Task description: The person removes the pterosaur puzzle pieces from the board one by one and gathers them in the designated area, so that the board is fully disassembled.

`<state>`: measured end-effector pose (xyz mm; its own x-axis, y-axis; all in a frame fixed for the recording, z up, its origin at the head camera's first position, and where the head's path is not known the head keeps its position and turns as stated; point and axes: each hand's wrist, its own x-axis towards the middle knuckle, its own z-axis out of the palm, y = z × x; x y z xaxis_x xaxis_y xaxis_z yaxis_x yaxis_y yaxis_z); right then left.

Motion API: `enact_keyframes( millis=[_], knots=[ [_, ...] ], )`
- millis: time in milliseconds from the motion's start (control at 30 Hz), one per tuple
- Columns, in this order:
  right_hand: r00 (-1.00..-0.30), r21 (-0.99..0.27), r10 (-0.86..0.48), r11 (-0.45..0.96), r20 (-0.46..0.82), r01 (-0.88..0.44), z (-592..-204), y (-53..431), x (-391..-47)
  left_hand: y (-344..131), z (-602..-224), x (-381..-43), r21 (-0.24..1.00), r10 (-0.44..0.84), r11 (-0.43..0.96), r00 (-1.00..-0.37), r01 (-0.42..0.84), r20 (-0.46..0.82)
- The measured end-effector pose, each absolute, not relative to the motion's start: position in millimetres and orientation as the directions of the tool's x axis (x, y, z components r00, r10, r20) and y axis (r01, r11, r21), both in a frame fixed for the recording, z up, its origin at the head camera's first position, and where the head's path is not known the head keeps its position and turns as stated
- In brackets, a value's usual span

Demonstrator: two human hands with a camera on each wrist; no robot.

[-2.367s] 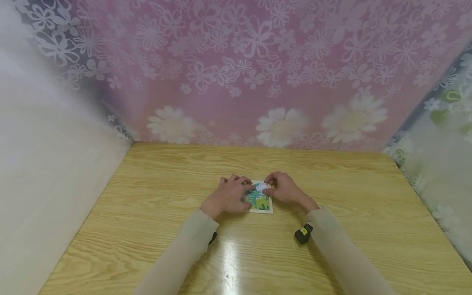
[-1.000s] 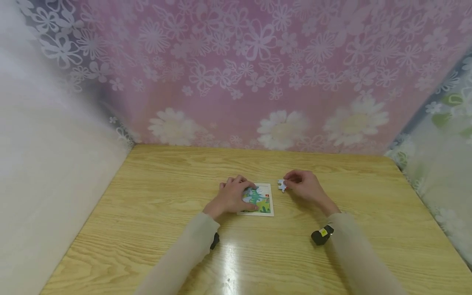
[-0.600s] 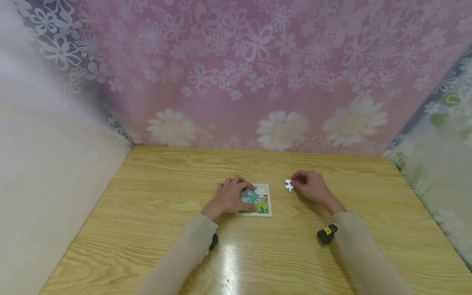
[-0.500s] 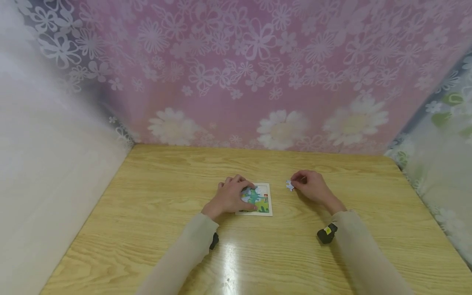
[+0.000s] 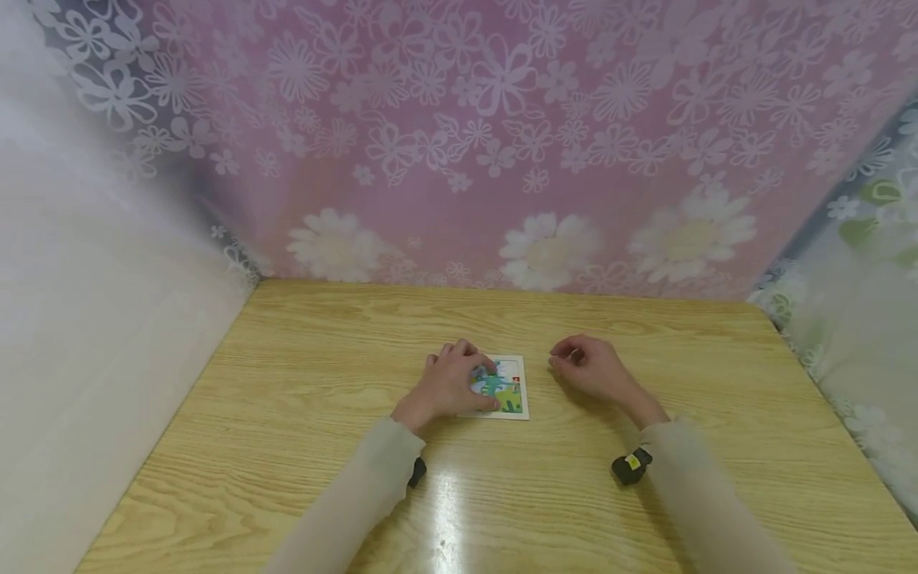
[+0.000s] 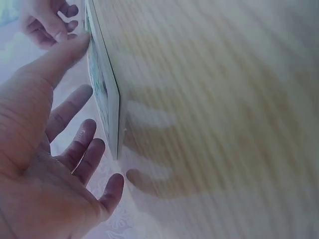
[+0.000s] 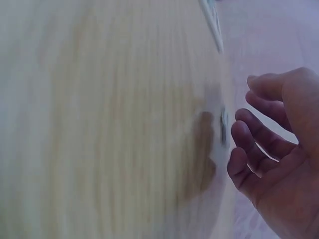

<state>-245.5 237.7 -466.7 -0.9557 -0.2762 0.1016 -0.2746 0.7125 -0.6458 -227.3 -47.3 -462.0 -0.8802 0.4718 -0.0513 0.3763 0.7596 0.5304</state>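
A small square dinosaur jigsaw puzzle (image 5: 511, 396) in a pale frame lies flat on the table. My left hand (image 5: 452, 383) rests over its left side, thumb and index finger spread across the picture and the other fingers loosely bent. In the left wrist view the thumb tip meets the puzzle board (image 6: 103, 84). To the right of the board, my right hand (image 5: 590, 367) hovers low with loosely curled fingers and nothing pinched. In the right wrist view a puzzle piece (image 7: 224, 127) lies on the table beside the fingertips; the hand mostly hides it from the head camera.
The wood-grain table (image 5: 323, 478) stretches out on all sides of the puzzle. A pink flowered curtain (image 5: 459, 159) hangs along its far edge. Pale cloth walls (image 5: 107, 279) close off the left and right sides. A black wrist camera (image 5: 631, 466) sits at the right cuff.
My right hand lifted a white-backed piece from the puzzle's upper right, carried it right, turned it and let it go on the table. It has since shifted slightly left. The left hand stays.
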Motion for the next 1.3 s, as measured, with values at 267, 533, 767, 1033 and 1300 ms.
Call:
enact_keyframes(
  millis=[267,533,767,1033,1300],
  knots=[
    [-0.913,-0.691,-0.402,0.640,0.074,-0.337,-466,206,-231,-44,-461,-223,0.510,0.479,0.769,-0.876,0.386,-0.060],
    [-0.871,-0.620,-0.487,0.663,0.067,-0.419,-472,195,-231,-45,-462,-224,0.528,0.489,0.755,-0.870,0.389,-0.059],
    [-0.870,-0.597,-0.492,0.684,0.048,-0.420,-470,191,-231,-46,-465,-224,0.520,0.478,0.766,-0.876,0.379,-0.066],
    [-0.873,-0.628,-0.487,0.676,0.013,-0.387,-472,190,-232,-41,-459,-220,0.527,0.442,0.779,-0.894,0.338,-0.079],
    [-0.881,-0.670,-0.470,0.670,-0.050,-0.320,-469,188,-234,-38,-458,-219,0.529,0.428,0.783,-0.900,0.326,-0.078]
  ],
)
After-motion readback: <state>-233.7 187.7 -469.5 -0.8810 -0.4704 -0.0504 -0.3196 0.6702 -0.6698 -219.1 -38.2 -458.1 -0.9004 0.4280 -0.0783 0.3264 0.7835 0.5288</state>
